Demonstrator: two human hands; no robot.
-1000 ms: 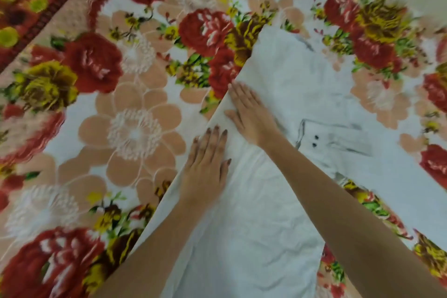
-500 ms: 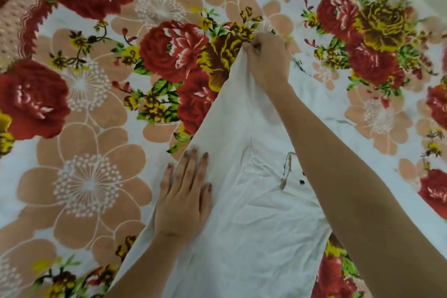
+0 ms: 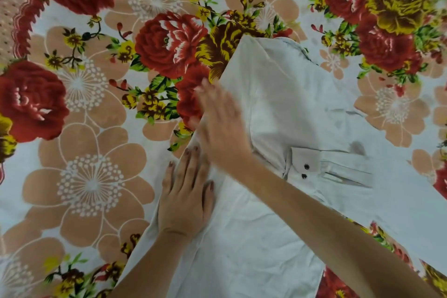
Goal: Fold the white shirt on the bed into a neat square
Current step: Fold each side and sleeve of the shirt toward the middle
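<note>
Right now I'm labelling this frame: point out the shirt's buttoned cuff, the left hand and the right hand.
cuff (image 3: 305, 157): head view, middle of its outer face.
left hand (image 3: 185, 201): head view, back of the hand.
right hand (image 3: 221, 126): head view, its blurred back.

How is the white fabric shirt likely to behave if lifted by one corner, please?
Probably floppy: the white fabric shirt lies creased and folded flat. Likely light: fine wrinkles suggest thin cloth. The fold might slip open once the flat left hand lifts.
</note>
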